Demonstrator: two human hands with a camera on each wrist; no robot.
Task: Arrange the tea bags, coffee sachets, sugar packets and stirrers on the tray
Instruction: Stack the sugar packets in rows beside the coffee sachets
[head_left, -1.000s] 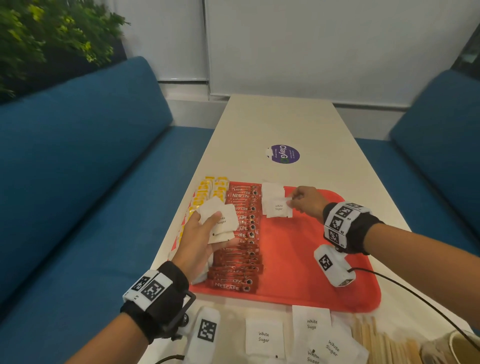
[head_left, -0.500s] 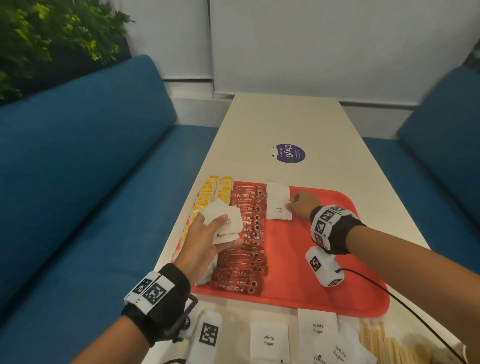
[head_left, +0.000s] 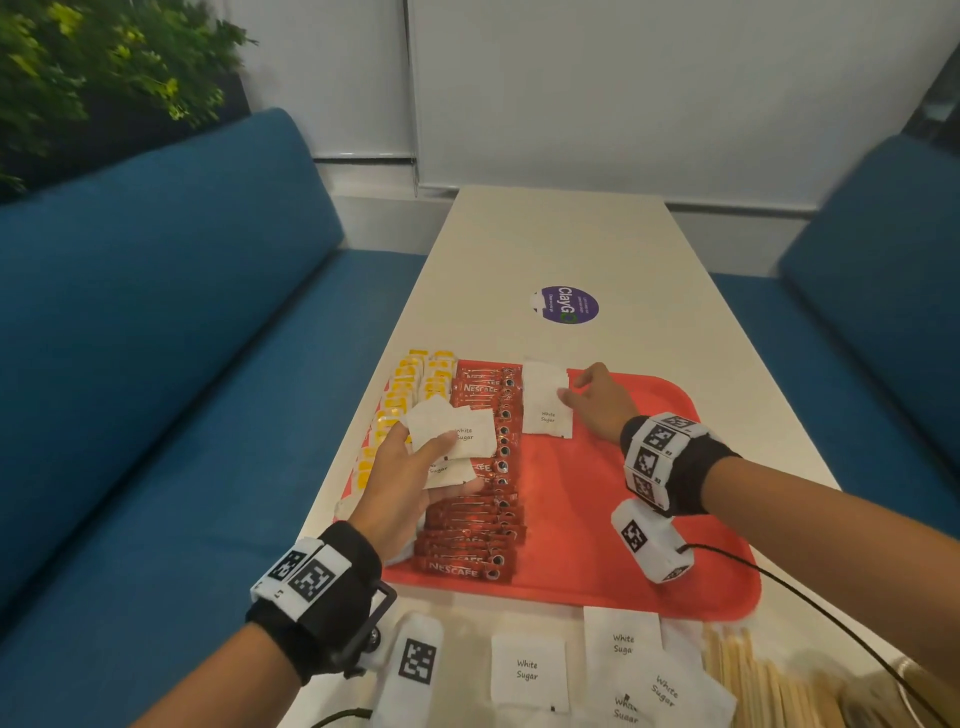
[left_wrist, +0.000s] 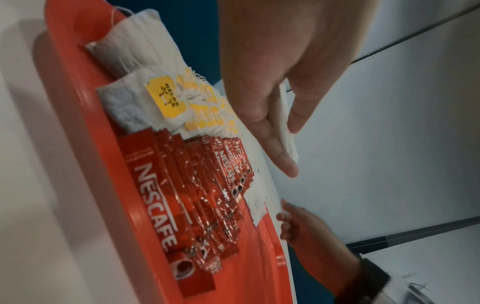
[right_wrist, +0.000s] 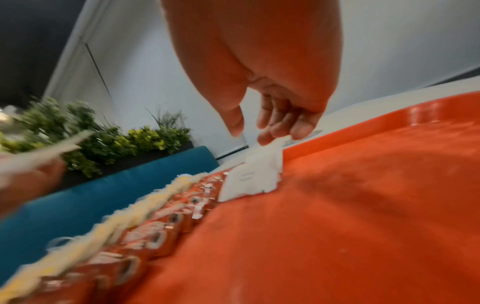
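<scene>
The red tray (head_left: 613, 519) holds a column of yellow-tagged tea bags (head_left: 415, 384) along its left side. Beside them runs a column of red Nescafe sachets (head_left: 483, 499). White sugar packets (head_left: 545, 405) lie at the tray's far end, right of the sachets. My right hand (head_left: 574, 395) rests its fingertips (right_wrist: 267, 137) on their right edge, thumb apart and fingers relaxed. My left hand (head_left: 421, 447) hovers over the sachets and pinches a fan of sugar packets (head_left: 457, 436) between thumb and fingers, as the left wrist view shows (left_wrist: 284, 123).
More loose sugar packets (head_left: 527, 670) and a bundle of wooden stirrers (head_left: 753, 670) lie on the white table in front of the tray. A purple round sticker (head_left: 569, 305) sits farther up the table. Blue sofas (head_left: 156, 364) flank both sides.
My right hand carried a sugar packet left and farther back, set it beside the sachets and loosened its pinch. My left hand kept its fan of packets almost still.
</scene>
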